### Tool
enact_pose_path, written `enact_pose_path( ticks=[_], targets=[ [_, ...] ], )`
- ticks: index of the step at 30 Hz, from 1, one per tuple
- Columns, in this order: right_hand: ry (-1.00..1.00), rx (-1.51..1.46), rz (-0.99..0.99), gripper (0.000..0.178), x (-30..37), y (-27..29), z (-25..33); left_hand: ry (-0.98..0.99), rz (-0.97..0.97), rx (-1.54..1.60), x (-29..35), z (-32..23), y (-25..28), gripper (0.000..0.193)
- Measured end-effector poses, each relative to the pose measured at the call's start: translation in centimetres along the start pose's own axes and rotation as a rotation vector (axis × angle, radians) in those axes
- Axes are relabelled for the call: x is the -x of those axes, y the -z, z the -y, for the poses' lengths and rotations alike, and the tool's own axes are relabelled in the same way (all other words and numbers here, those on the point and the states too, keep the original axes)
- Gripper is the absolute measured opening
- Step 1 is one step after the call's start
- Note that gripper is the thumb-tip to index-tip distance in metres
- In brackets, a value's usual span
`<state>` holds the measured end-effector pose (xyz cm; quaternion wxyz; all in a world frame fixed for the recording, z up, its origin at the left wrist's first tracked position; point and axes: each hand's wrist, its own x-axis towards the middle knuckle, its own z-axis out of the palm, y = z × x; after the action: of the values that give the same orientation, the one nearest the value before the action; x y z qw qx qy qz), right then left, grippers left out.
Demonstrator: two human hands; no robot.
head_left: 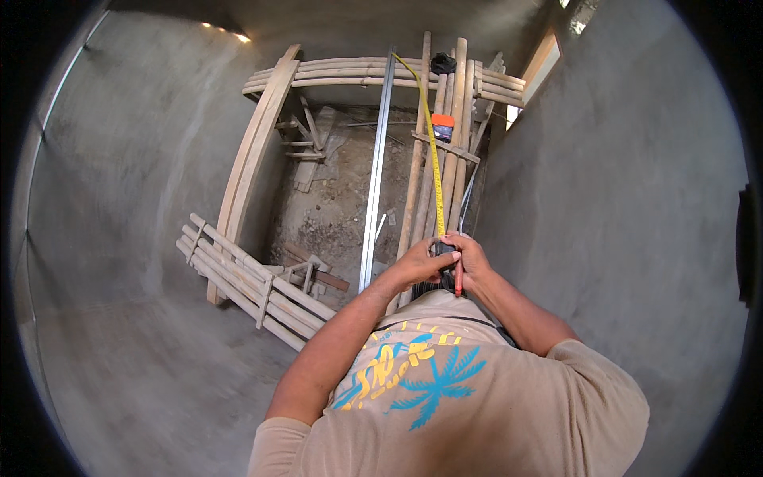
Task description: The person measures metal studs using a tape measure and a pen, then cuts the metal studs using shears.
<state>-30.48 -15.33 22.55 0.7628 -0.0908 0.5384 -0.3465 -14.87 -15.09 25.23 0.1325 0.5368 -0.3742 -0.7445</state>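
Our fingers [435,253] on both hands clench around the dark tape measure case [445,249], left hand [419,262] and right hand [470,261] meeting at waist height. The long yellow steel measuring tape [431,151] runs out along the pale wooden poles [449,143], beside a grey metal rail [375,183]. We judge the blade light, springy, prone to buckling; best gripped at the case. No containers show.

— What do the left hand [419,266] and right hand [470,258] cover?
— The near end of the yellow tape [433,151]; whatever they grip is hidden.
— The far end?
— Too small to tell.
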Motion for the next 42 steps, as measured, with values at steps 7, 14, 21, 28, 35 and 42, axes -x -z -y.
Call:
enact_pose_path(
  ticks=[7, 14, 21, 28, 35, 42],
  targets=[
    [-0.099, -0.112, 0.045, 0.027, 0.0, -1.0, 0.8, 0.074, -0.063, 0.117, 0.0, 0.6, 1.5, 0.086],
    [-0.055, -0.042, 0.026, 0.015, -5.7, -1.5, -0.7, -0.044, -0.103, 0.072, 2.2, 1.1, 2.1, 0.087],
    [0.007, 0.108, 0.014, 0.015, -6.9, -4.1, -1.2, -0.004, -0.156, 0.298, 1.1, 2.8, 3.2, 0.065],
    [-0.123, 0.237, -0.012, 0.012, -6.5, -4.5, -3.0, 0.214, -0.195, 0.428, 1.0, 3.9, 3.3, 0.031],
    [-0.162, 0.247, 0.001, 0.010, -10.2, -3.5, -8.7, 0.292, -0.234, 0.318, 1.3, 5.3, 4.4, 0.035],
    [-0.183, 0.358, -0.151, 0.023, -9.6, -4.6, -8.2, 0.366, -0.205, 0.381, 1.8, 6.3, 5.5, 0.026]
  ],
)
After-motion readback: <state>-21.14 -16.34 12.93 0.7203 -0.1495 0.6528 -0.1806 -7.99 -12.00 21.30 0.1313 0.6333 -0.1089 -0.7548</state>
